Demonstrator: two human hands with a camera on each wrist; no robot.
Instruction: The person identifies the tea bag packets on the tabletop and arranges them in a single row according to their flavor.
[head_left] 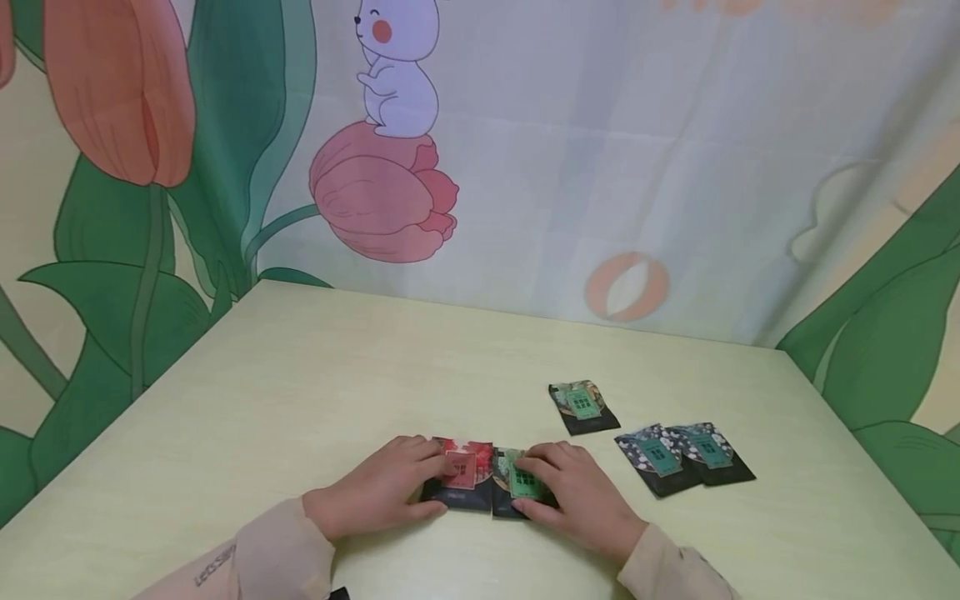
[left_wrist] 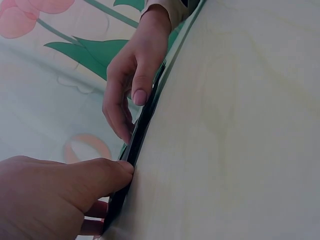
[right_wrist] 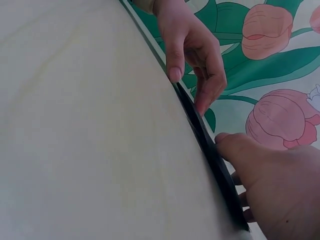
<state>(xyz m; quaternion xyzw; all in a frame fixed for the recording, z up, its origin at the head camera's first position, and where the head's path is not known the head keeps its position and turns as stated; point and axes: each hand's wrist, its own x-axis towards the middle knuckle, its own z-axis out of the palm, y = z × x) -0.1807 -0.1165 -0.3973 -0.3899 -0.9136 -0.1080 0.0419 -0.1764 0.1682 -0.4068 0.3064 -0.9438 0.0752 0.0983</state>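
On the table (head_left: pixel 360 367): the red packet (head_left: pixel 475 483) lies face up, between the two hands, with dark lower part and pale-red label.
Left hand (head_left: pixel 386 487): at the red packet's left end, holding it; the fingers bend over the face and reach the label, the thumb sits at the near left corner.
Green packet (head_left: pixel 527 485): just right of the red packet, side by side with it, their edges meeting; partly covered by fingers.
Right hand (head_left: pixel 588 504): right of the red packet, holding the green packet, fingers bent over its face and thumb at its near edge.
Hands together or not: apart, the red packet and green packet between them.
Wrist views: both show the held packets nearly edge-on, as one dark strip.
Second green packet (head_left: pixel 584 407): beyond the red packet and to its right, apart from it, label upward.
Floral packets: well right of the red packet, the left one (head_left: pixel 658 458) and the right one (head_left: pixel 714 455) overlapping.
Sleeves: beige; the left sleeve (head_left: pixel 277 550), nearer the person than the red packet, carries lettering.
Black corner (head_left: pixel 341 594): nearer the person than the red packet, beside the left sleeve, mostly out of frame.
Curtain (head_left: pixel 525 192): behind the red packet, past the table, printed with tulips and a white animal.
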